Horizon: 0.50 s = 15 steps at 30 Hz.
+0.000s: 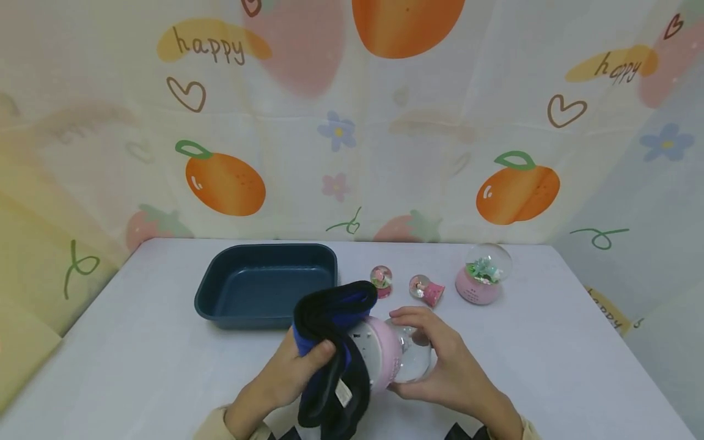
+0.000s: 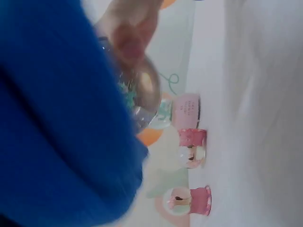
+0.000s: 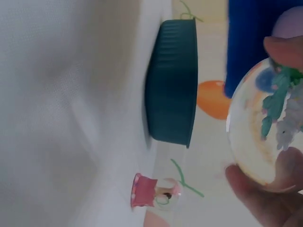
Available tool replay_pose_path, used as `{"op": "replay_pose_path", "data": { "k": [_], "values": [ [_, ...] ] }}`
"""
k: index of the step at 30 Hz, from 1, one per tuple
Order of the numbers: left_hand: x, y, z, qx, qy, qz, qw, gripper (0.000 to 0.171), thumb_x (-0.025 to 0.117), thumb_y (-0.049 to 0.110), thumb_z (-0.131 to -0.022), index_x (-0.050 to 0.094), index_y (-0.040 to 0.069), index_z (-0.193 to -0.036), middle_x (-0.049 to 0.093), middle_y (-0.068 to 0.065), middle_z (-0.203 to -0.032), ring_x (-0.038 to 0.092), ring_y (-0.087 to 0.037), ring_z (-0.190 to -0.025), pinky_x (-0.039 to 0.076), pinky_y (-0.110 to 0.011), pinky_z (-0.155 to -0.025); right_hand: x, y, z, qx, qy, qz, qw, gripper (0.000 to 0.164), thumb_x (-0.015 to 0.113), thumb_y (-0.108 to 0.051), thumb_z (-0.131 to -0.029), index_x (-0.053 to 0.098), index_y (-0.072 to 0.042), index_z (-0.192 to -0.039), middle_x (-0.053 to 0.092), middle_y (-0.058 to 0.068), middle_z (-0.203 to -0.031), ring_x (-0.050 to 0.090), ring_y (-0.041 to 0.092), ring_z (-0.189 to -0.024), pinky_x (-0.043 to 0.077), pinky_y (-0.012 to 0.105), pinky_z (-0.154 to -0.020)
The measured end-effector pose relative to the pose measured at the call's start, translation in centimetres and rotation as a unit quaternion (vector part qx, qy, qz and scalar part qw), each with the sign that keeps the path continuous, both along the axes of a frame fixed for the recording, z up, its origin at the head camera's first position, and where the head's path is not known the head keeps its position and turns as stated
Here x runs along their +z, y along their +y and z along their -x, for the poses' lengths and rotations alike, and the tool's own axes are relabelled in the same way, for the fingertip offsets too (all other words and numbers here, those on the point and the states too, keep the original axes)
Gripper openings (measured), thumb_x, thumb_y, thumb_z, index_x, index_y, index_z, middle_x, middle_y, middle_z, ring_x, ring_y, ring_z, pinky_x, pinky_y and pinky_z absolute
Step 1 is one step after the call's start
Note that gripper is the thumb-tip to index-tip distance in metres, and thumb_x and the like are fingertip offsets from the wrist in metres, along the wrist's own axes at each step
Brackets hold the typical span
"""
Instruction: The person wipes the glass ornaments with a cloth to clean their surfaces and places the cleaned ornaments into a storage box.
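Note:
A snow globe with a pink base (image 1: 387,354) is held on its side above the table, clear dome to the right. My right hand (image 1: 448,363) grips it around the dome, thumb below and fingers above. Green and whitish figures show through the dome (image 3: 251,137) in the right wrist view. In my left hand (image 1: 286,370) is a folded black-and-blue cloth (image 1: 324,403) with a small white label, its folds against the underside of the base. Blue cloth (image 2: 61,118) fills much of the left wrist view and hides the left fingers there.
A dark teal tray (image 1: 253,322) stands at the back left of the white table (image 1: 137,366). To its right are a small upright snow globe (image 1: 381,282), a small one lying tilted (image 1: 426,289) and a large pink-based one (image 1: 477,288). Patterned fabric (image 1: 412,183) hangs behind.

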<state>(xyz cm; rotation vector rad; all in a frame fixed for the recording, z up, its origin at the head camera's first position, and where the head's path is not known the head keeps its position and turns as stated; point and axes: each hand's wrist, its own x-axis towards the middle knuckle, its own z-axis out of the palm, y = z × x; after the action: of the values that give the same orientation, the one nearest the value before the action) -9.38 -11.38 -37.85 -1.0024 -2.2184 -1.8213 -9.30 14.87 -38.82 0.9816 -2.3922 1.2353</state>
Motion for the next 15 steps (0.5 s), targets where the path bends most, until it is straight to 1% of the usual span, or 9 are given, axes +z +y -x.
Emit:
{"op": "replay_pose_path", "data": {
  "k": [2,3,4,5,6,7,10,12,15],
  "values": [
    [0.0,0.6,-0.1,-0.007,0.000,0.031,0.9995,0.053,0.064,0.035,-0.096,0.046,0.013,-0.140,0.061,-0.003,-0.128,0.060,-0.009,-0.109,0.050,-0.031,-0.095,0.1,-0.1,0.0,-0.004,0.012,-0.010,1.000,0.081,0.097,-0.021,-0.059,0.056,-0.016,-0.128,0.061,0.000,-0.130,0.058,0.010,-0.114,0.057,0.029,-0.081],
    [0.0,0.9,-0.1,0.000,0.002,0.044,0.9990,0.061,0.069,0.034,-0.093,0.041,0.019,-0.146,0.057,-0.002,-0.137,0.058,-0.011,-0.115,0.048,-0.032,-0.100,0.1,-0.1,0.0,-0.004,0.019,-0.016,1.000,0.080,0.096,-0.023,-0.059,0.056,-0.016,-0.128,0.061,0.000,-0.130,0.059,0.011,-0.113,0.057,0.029,-0.080],
    [0.0,1.2,-0.1,0.010,0.003,0.050,0.9987,0.069,0.073,0.034,-0.090,0.038,0.022,-0.148,0.053,-0.001,-0.143,0.056,-0.013,-0.119,0.047,-0.033,-0.102,0.1,-0.1,0.0,-0.004,0.024,-0.022,0.999,0.080,0.096,-0.024,-0.060,0.056,-0.016,-0.128,0.061,0.000,-0.130,0.059,0.011,-0.114,0.057,0.030,-0.079],
    [-0.1,1.5,-0.2,0.027,0.005,0.057,0.9980,0.074,0.076,0.033,-0.087,0.036,0.024,-0.149,0.050,0.001,-0.146,0.055,-0.013,-0.122,0.045,-0.033,-0.104,0.1,-0.2,-0.1,-0.003,0.029,-0.026,0.999,0.079,0.096,-0.026,-0.060,0.057,-0.016,-0.129,0.061,0.000,-0.130,0.060,0.012,-0.114,0.057,0.030,-0.080],
    [-0.1,1.6,-0.2,0.041,0.012,0.057,0.9975,0.072,0.077,0.031,-0.086,0.039,0.024,-0.147,0.053,0.001,-0.143,0.056,-0.013,-0.119,0.047,-0.033,-0.102,0.1,-0.2,-0.1,-0.001,0.033,-0.031,0.999,0.079,0.096,-0.027,-0.061,0.057,-0.016,-0.128,0.061,0.000,-0.130,0.060,0.013,-0.114,0.057,0.031,-0.080],
    [-0.2,1.8,-0.3,0.051,0.016,0.048,0.9974,0.068,0.078,0.028,-0.086,0.043,0.023,-0.144,0.056,0.000,-0.139,0.058,-0.014,-0.117,0.048,-0.032,-0.101,0.1,-0.2,-0.1,0.002,0.036,-0.032,0.999,0.079,0.096,-0.026,-0.060,0.057,-0.016,-0.128,0.061,0.000,-0.130,0.060,0.013,-0.115,0.058,0.032,-0.081],
    [-0.4,1.9,-0.1,0.075,0.053,0.023,0.9955,0.055,0.078,0.019,-0.086,0.052,0.015,-0.134,0.066,-0.004,-0.124,0.063,-0.013,-0.105,0.052,-0.030,-0.093,0.1,-0.2,-0.1,0.004,0.035,-0.036,0.999,0.081,0.096,-0.025,-0.059,0.056,-0.016,-0.129,0.061,0.000,-0.131,0.060,0.013,-0.114,0.057,0.031,-0.080],
    [-0.6,1.8,0.0,0.087,0.076,0.010,0.9933,0.049,0.077,0.017,-0.086,0.055,0.012,-0.129,0.068,-0.008,-0.118,0.065,-0.012,-0.101,0.053,-0.029,-0.091,0.1,-0.2,-0.1,0.006,0.030,-0.033,0.999,0.082,0.096,-0.024,-0.059,0.056,-0.017,-0.129,0.061,0.000,-0.131,0.060,0.012,-0.114,0.057,0.030,-0.080],
    [-0.9,1.6,0.4,0.098,0.113,-0.010,0.9887,0.045,0.077,0.014,-0.086,0.056,0.006,-0.125,0.070,-0.013,-0.112,0.066,-0.011,-0.096,0.055,-0.029,-0.088,0.2,-0.2,-0.3,0.003,0.012,-0.025,1.000,0.081,0.096,-0.026,-0.061,0.055,-0.020,-0.130,0.061,-0.002,-0.131,0.059,0.011,-0.113,0.057,0.029,-0.079]
  ]
}}
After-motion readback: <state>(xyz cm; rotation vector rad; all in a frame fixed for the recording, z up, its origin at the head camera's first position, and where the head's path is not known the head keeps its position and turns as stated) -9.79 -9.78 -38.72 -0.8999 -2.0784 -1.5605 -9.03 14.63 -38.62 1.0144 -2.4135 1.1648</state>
